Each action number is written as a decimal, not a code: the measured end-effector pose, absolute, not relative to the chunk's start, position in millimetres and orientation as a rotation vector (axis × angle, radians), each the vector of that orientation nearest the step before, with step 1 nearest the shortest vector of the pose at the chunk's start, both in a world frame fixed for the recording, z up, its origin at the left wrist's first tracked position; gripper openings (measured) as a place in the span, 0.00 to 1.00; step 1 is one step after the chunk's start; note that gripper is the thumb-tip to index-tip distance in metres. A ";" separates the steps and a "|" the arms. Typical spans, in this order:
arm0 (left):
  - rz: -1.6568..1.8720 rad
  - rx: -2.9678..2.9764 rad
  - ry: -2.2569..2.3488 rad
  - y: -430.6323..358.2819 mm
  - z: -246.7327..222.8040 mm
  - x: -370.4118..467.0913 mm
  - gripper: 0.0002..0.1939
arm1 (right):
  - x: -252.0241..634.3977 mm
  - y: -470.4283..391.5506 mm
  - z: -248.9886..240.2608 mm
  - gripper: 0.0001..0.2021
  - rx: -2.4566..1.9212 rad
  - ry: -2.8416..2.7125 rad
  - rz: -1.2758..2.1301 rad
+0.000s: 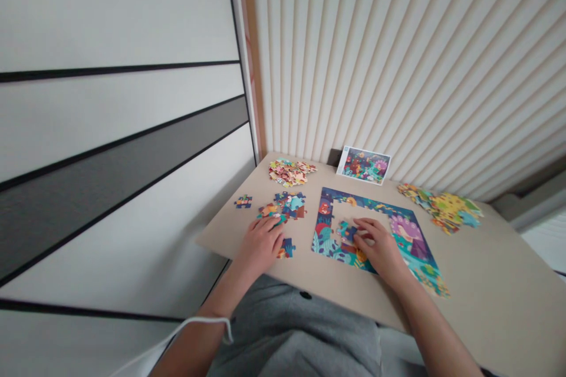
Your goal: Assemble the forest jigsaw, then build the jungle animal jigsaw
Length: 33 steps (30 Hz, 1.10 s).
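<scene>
A jigsaw puzzle (325,241) lies on the table, its border joined around a bare middle. My right hand (374,242) is over its lower part, with thumb and fingertips closed on a dark blue and teal piece (346,231) inside the frame. To the left, my left hand (262,242) rests palm down, its fingertips touching orange and teal pieces (278,218); the fingers are slightly spread. Just above sits a joined cluster (294,203) of blue and brown pieces. A loose piece (287,248) lies right beside my left hand.
On the table (327,285), a pile of reddish pieces (290,172) sits back left and yellow-green pieces (446,209) lie at right. A reference picture card (365,165) leans at the back. One small piece (243,201) lies far left. White panels (177,200) border the left.
</scene>
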<state>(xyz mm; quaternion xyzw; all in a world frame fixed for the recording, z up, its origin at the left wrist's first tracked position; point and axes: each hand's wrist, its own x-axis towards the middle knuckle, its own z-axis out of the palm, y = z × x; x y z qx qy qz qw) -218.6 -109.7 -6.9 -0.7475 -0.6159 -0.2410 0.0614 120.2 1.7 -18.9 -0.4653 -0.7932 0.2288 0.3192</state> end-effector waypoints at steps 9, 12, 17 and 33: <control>-0.864 -2.120 -1.985 -111.6 -18.3 -251.2 0.14 | 121.5 5.4 -26.5 0.17 -1.235 -2.094 0.564; -0.865 -2.079 -2.038 -110.7 -19.8 -256.2 0.22 | 121.7 5.2 -23.7 0.18 -1.255 -2.180 0.447; -0.929 -2.098 -2.058 -108.8 -25.3 -261.5 0.18 | 121.0 3.3 -16.7 0.18 -1.246 -2.288 0.333; -0.869 -1.924 -2.123 -93.7 -26.8 -286.7 0.17 | 92.4 -6.4 10.2 0.16 -1.170 -2.020 0.759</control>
